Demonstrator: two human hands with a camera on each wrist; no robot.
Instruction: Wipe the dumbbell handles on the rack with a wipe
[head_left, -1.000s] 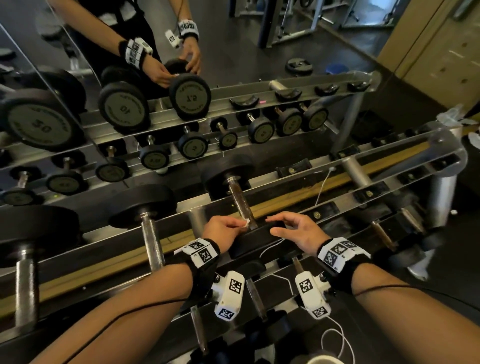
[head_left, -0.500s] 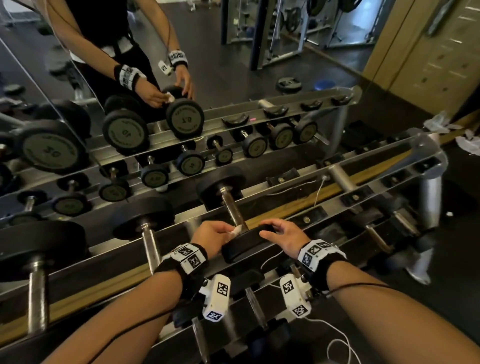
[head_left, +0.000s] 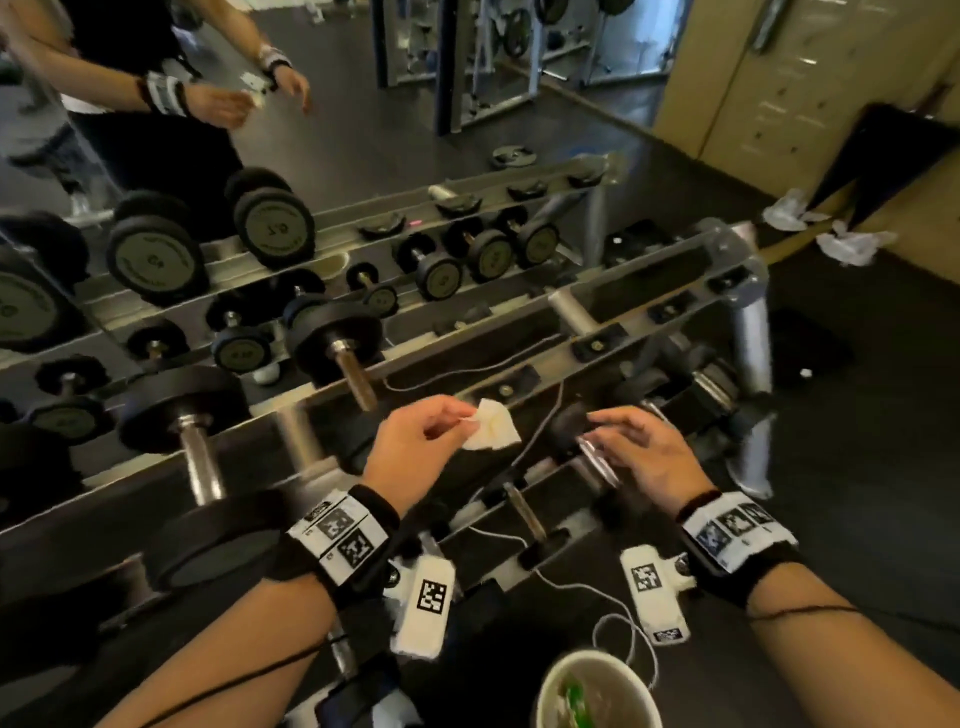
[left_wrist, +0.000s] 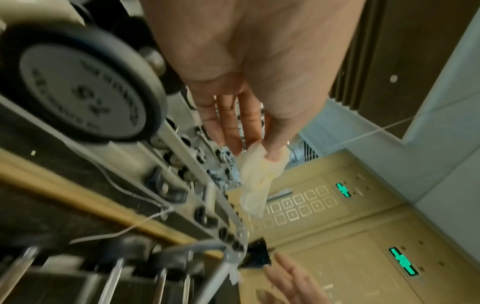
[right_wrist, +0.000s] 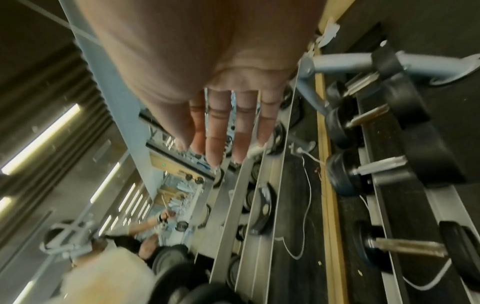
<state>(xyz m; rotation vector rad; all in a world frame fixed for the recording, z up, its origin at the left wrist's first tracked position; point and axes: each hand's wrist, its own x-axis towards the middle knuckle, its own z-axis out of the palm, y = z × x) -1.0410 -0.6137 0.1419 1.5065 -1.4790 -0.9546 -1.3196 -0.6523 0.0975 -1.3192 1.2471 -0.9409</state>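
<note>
**Wipe pinched in the left hand, right hand free, both above the rack**

Grip first: the left hand (head_left: 415, 447) has the wipe (head_left: 491, 430) pinched between thumb and fingertips, other fingers loosely out. From the left wrist view the wipe dangles off the fingertips like a crumpled little flag, touching no metal. The right hand (head_left: 644, 457) holds nothing, fingers spread and relaxed, hovering over the lower tier. My guess is it's there to steady whichever dumbbell gets wiped.

Now biggest to smallest. The rack (head_left: 737, 249) is a tiered angled steel frame running left to right, and the mirror (head_left: 337, 130) behind it doubles everything. Makes sense the weights sit tilted in their saddles, since that leaves the handles pointing up at you and easy to reach.

The big dumbbell (head_left: 182, 405) at left has its chrome handle exposed. The mid dumbbell (head_left: 335, 332), just up-left of the wipe, has a brownish handle (head_left: 358, 382), looks like the closest candidate. Smaller handles (head_left: 522, 506) sit on the tier below the hands, but it's blurry down there so I can't say which one is being aimed at.

A thin white cord (head_left: 540, 431) snakes across the rack between the hands, could snag. Cup (head_left: 597, 691) at the bottom edge, crumpled used wipes (head_left: 852, 244) on the floor by the far end.
</note>
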